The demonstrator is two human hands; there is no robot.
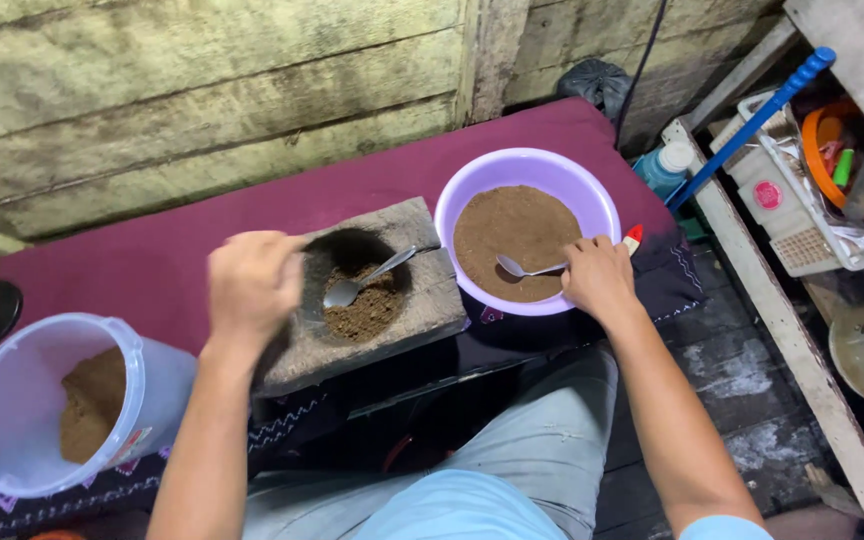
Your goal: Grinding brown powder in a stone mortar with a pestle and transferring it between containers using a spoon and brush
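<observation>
Gripping a spoon (524,268) in the purple bowl (552,170), the right hand (597,275) bends down; left hand (252,285), blurred, grip unclear.

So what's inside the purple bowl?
The purple bowl holds brown powder with a metal spoon resting in it. The right hand holds the spoon's handle. The bowl's bottom is hidden under the powder.

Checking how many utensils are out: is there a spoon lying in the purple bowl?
Yes, a metal spoon rests on the brown powder in the purple bowl, by the right hand.
</observation>
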